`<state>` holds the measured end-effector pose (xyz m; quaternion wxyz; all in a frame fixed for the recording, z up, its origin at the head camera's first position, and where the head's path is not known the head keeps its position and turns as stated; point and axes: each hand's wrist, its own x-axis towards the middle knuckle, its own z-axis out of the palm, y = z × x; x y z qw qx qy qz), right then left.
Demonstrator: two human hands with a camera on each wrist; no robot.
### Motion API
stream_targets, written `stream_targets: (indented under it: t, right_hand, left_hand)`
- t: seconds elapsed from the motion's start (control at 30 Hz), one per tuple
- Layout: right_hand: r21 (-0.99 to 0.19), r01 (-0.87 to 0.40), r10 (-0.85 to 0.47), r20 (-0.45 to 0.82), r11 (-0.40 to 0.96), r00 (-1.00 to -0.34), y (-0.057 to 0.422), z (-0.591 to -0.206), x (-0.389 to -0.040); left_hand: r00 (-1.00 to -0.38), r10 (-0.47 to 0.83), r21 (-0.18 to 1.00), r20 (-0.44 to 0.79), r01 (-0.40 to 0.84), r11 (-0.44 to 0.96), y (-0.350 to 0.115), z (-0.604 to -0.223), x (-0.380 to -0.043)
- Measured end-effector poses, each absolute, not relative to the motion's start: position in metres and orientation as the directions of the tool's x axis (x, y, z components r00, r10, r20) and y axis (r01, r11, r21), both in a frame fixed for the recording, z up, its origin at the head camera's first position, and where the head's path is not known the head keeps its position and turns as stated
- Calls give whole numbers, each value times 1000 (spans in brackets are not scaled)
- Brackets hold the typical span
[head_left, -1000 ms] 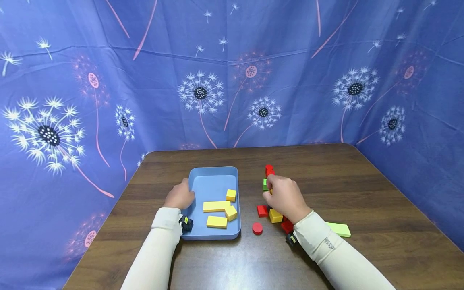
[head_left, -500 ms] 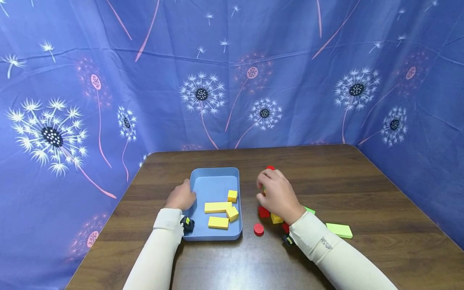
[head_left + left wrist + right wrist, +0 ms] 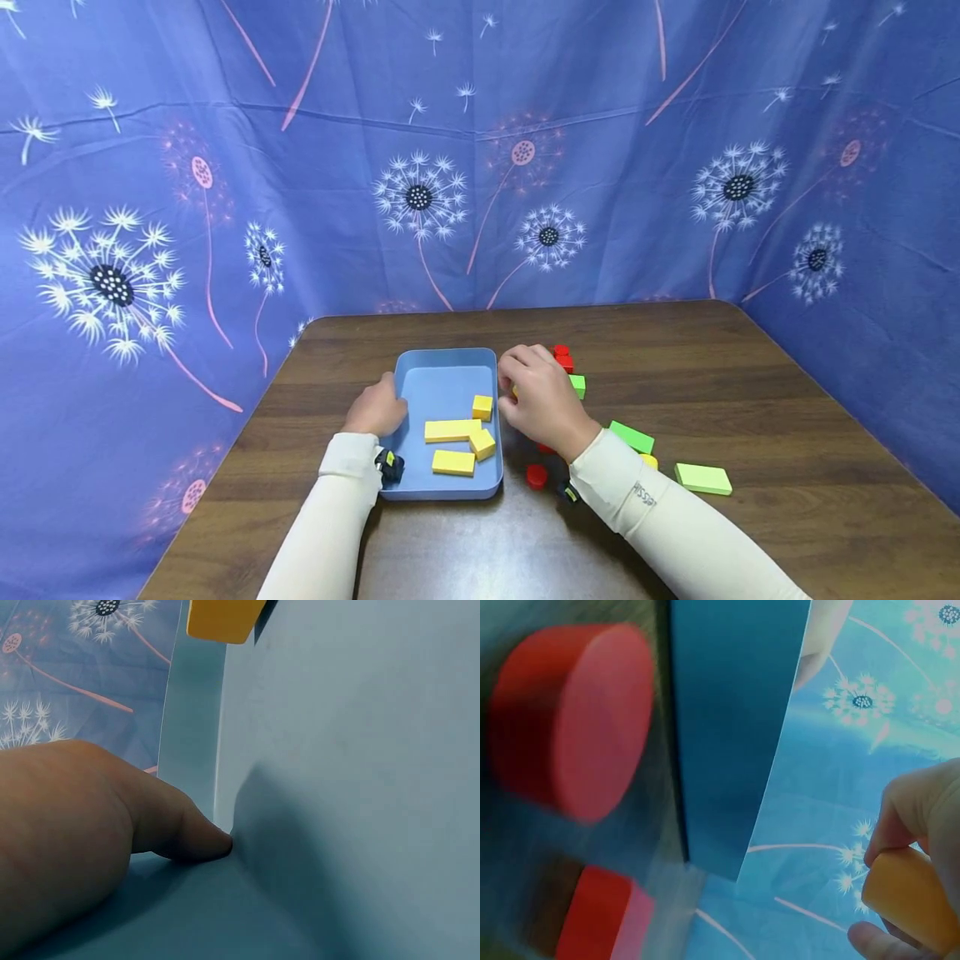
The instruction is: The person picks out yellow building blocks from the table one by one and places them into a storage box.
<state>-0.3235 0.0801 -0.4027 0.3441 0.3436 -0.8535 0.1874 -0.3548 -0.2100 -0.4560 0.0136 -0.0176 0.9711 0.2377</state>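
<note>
My left hand [image 3: 375,408] grips the left wall of a blue plastic tray [image 3: 442,383], its thumb [image 3: 187,829] reaching over to the inner side. Several yellow toy blocks [image 3: 452,430] lie in the tray's right and near part. Just beyond the tray's right wall hovers my right hand [image 3: 543,400]. Between its thumb and fingers it pinches a yellow block [image 3: 907,896], mostly hidden by the hand in the head view. Under this hand the right wrist view shows a red round block [image 3: 604,724] and a red angular block [image 3: 604,915] beside the tray's outer wall.
Right of the tray on the brown wooden table [image 3: 750,400] are green blocks [image 3: 632,437], a pale green slab [image 3: 702,478] and red pieces [image 3: 563,362] farther back. My right forearm partly covers a yellow piece [image 3: 648,461]. A blue patterned cloth [image 3: 480,208] hangs behind.
My right hand has moved left from among the loose blocks to the tray's right edge, carrying the yellow block. My left hand keeps its hold on the tray.
</note>
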Motion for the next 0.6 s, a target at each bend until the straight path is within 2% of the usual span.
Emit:
stream_targets:
  t: [0.6]
  right_hand:
    - [-102,-761,-476,725,640,-498,45,-405,-322]
  left_hand:
    - [-999,-31,463,-43,-47,885,-209,-454,-354]
